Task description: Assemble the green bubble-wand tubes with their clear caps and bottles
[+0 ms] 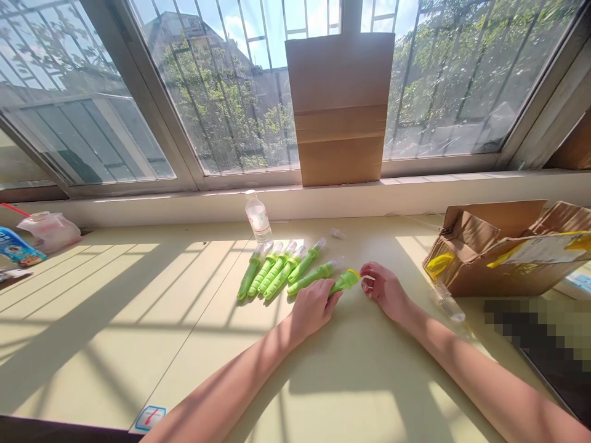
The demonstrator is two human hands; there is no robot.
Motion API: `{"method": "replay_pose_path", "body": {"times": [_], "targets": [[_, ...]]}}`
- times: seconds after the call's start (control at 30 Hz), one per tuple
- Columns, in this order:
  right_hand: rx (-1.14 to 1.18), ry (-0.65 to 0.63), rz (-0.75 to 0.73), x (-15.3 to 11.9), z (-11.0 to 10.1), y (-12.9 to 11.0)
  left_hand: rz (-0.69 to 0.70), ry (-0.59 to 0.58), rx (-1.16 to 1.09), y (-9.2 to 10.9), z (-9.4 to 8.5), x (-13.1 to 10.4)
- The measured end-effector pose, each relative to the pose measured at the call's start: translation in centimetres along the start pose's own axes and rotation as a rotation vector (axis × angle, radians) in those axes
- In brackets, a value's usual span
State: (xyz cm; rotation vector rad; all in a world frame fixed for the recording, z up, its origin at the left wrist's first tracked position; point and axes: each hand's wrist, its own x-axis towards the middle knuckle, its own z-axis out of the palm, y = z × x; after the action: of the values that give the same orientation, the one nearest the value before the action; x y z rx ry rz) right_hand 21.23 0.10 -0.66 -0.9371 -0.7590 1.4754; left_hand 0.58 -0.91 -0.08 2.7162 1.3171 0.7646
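Observation:
My left hand [316,304] is wrapped around a green plastic tube [342,283] with a yellow ring at its far end, pointing right. Just beyond that ring is my right hand [381,288], fingers curled in. A thin white piece shows at its fingertips; what it is cannot be made out. Left of and behind my left hand, several similar green tubes with clear caps [279,271] lie side by side on the table. One more capped green tube [314,277] lies right behind my left hand. A small clear cap [338,234] rests farther back.
A clear bottle [258,216] stands behind the tubes. To the right is an open cardboard box [508,252] with yellow pieces at its edge and a clear plastic piece [449,303] beside it. A cardboard sheet [341,111] leans on the window. Packaging [50,231] lies far left.

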Motion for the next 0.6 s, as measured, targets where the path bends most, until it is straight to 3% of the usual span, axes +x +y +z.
{"method": "replay_pose_path", "body": {"times": [0.33,0.6], "targets": [[-0.475,-0.113,-0.191,-1.1,0.9,1.1,0.047,-0.017,0.010,0.1,-0.2,0.0],[-0.382,-0.032,-0.248,-0.8,0.9,1.6,0.026,-0.022,0.027,0.0,-0.1,0.0]]}}
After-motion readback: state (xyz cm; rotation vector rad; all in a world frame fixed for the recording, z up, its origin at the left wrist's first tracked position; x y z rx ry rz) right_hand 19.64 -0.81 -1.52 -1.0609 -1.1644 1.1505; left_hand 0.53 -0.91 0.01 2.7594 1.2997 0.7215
